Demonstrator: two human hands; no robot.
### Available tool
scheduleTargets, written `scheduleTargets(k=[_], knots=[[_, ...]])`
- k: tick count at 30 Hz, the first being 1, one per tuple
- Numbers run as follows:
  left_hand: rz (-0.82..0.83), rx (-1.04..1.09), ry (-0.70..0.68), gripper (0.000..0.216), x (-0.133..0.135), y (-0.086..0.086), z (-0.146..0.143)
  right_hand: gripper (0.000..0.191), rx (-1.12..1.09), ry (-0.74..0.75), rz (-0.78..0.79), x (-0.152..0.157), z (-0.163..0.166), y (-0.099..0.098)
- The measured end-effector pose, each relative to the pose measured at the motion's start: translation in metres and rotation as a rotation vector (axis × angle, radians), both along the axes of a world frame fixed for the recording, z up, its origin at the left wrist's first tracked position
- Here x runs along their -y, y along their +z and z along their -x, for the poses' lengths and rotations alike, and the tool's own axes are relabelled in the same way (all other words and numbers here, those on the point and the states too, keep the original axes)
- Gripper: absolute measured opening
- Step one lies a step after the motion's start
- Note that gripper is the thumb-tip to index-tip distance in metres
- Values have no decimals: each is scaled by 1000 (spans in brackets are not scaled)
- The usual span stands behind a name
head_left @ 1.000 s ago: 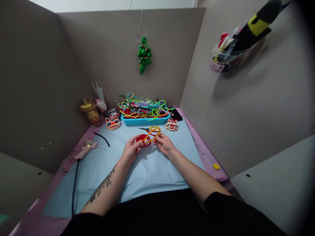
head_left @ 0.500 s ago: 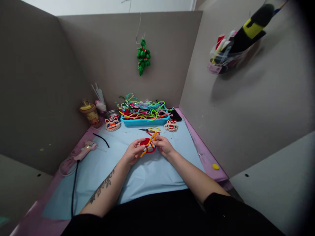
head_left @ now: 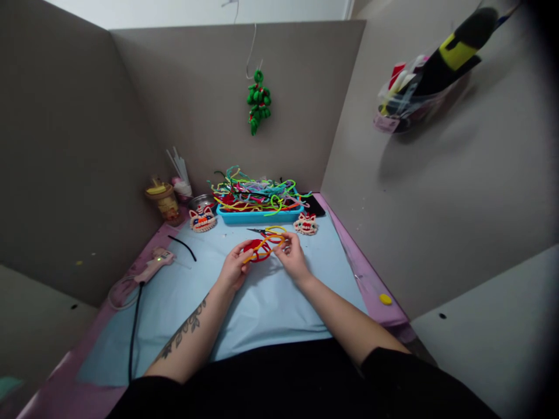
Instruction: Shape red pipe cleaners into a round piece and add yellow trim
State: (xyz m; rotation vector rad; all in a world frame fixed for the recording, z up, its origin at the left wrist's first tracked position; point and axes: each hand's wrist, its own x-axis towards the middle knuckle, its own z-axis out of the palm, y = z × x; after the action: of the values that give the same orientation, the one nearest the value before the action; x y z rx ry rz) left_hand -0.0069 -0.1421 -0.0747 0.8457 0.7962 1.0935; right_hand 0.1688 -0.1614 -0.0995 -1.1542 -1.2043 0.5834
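Over the middle of the blue cloth, my left hand [head_left: 236, 265] is closed on a red openwork piece [head_left: 263, 254] that looks made of bent pipe cleaner. An orange pipe cleaner [head_left: 273, 238] lies across it, with one end under my left fingers. My right hand [head_left: 291, 254] pinches the orange pipe cleaner at its right side, where it bends into a loop. Just beyond my hands lie scissors [head_left: 267, 233] with red and yellow handles. Fingers hide part of the red piece.
A blue tray [head_left: 257, 217] heaped with colourful pipe cleaners stands at the back. Two lion-face pieces, left [head_left: 202, 219] and right [head_left: 305, 224], flank it. At left are a pink glue gun [head_left: 154, 265], a black strip [head_left: 182, 247] and a cup [head_left: 165, 201]. Grey partitions [head_left: 209, 105] enclose the table.
The orange pipe cleaner has swung from steeply upright to lying flatter, its loop now toward the right. My right hand has turned, and my left hand has shifted slightly left with the red piece.
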Motion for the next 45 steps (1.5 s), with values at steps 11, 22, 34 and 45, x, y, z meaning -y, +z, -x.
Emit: scheduleTargets(k=[11, 22, 34, 45], knots=[[-87, -91, 123, 51, 0, -10, -8, 16, 950, -75, -388, 22, 25, 12], [-125, -92, 106, 52, 4, -13, -14, 24, 1007, 169, -525, 25, 29, 13], [-119, -117, 245, 49, -7, -9, 3, 24, 781, 742, -492, 47, 29, 13], [-186, -215, 225, 51, 1, -3, -4, 18, 369, 11, -122, 7, 5, 5]])
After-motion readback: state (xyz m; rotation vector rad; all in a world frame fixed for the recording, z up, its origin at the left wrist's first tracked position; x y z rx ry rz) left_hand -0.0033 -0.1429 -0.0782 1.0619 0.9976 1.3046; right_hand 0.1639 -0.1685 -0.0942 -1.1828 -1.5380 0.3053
